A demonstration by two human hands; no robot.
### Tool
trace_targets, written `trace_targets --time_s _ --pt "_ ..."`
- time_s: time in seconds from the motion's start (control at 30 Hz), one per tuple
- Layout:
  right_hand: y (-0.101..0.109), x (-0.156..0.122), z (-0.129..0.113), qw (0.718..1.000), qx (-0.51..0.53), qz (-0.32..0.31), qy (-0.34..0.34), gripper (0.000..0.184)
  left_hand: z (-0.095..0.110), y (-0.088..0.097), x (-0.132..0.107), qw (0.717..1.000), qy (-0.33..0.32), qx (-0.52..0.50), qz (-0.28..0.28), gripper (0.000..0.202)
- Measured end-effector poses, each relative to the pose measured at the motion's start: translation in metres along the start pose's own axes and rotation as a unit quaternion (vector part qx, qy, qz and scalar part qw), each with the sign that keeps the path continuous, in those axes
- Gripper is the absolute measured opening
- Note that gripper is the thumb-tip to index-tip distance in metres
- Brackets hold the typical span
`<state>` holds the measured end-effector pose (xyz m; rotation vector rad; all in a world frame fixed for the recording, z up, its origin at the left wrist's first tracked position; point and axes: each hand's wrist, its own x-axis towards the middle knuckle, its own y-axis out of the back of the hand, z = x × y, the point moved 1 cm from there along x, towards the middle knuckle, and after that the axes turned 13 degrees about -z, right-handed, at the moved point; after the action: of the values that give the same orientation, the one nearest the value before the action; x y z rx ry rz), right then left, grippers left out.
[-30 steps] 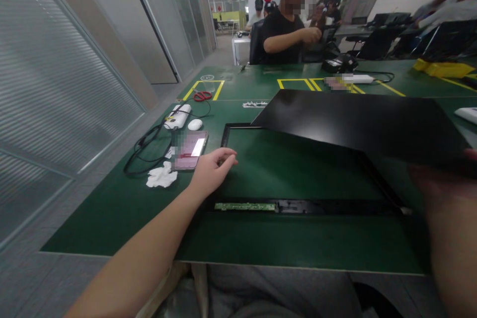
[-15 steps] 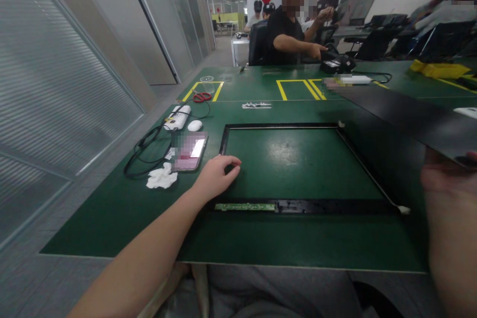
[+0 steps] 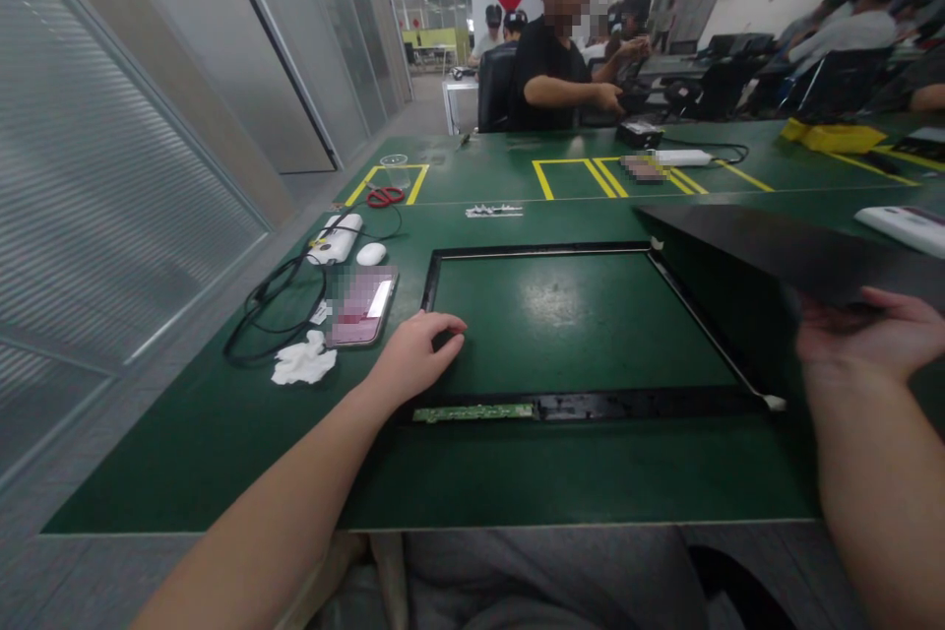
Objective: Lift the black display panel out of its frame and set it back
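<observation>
A rectangular black frame (image 3: 627,406) lies flat on the green table, with a green circuit strip (image 3: 472,412) along its near bar. Over the frame's left bar sits my left hand (image 3: 422,352), its fingers bent around the bar and the thumb a little apart. The palm hides that stretch of the bar. To the right, my right hand (image 3: 860,340) grips the near edge of a thin black panel (image 3: 797,241) from below. This panel is raised and tilted beside the frame's right bar. Pale pieces (image 3: 773,403) stick out at the frame's right corners.
Left of the frame lie a phone (image 3: 361,310), a crumpled tissue (image 3: 304,359), a white oval case (image 3: 370,254), a white device (image 3: 336,238) with black cable, and red-handled scissors (image 3: 385,197). White scraps (image 3: 494,212) lie beyond the frame. Across the table sits a person (image 3: 550,64).
My right hand and the panel have moved left and slightly lower, and more of the hand's fingers show. The left hand stays on the frame. The whole view has shifted slightly.
</observation>
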<state>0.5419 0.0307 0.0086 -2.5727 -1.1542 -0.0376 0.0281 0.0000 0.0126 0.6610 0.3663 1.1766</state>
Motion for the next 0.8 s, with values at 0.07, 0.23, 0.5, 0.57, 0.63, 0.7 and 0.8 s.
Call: trace_targets --time_s 0.07,0.23,0.5,0.57,0.63,0.7,0.8 --pt "-0.001 0.000 -0.001 1.000 0.006 0.000 -0.012 0.028 0.000 0.000 0.000 1.000 -0.001 -0.003 0.002 0.014" --pt "-0.007 -0.004 -0.003 0.998 0.024 0.008 -0.065 0.023 -0.007 -0.001 0.000 0.999 -0.009 0.038 -0.013 0.018" --pt "-0.014 -0.004 0.010 0.972 0.182 0.078 -0.130 0.022 -0.010 0.000 0.001 0.989 -0.003 0.133 -0.058 0.025" --pt "-0.014 -0.001 0.015 0.967 0.176 0.107 -0.147 0.023 -0.009 -0.001 0.001 0.989 -0.005 0.136 -0.060 0.025" --pt "-0.015 0.001 0.018 0.966 0.172 0.121 -0.153 0.024 -0.010 -0.001 0.001 0.989 -0.008 0.137 -0.060 0.025" --pt "-0.015 0.001 0.019 0.965 0.172 0.122 -0.156 0.025 -0.010 -0.001 0.001 0.989 -0.009 0.137 -0.061 0.026" --pt "-0.014 -0.001 0.019 0.963 0.176 0.115 -0.168 0.025 -0.010 -0.001 0.001 0.988 -0.009 0.137 -0.063 0.025"
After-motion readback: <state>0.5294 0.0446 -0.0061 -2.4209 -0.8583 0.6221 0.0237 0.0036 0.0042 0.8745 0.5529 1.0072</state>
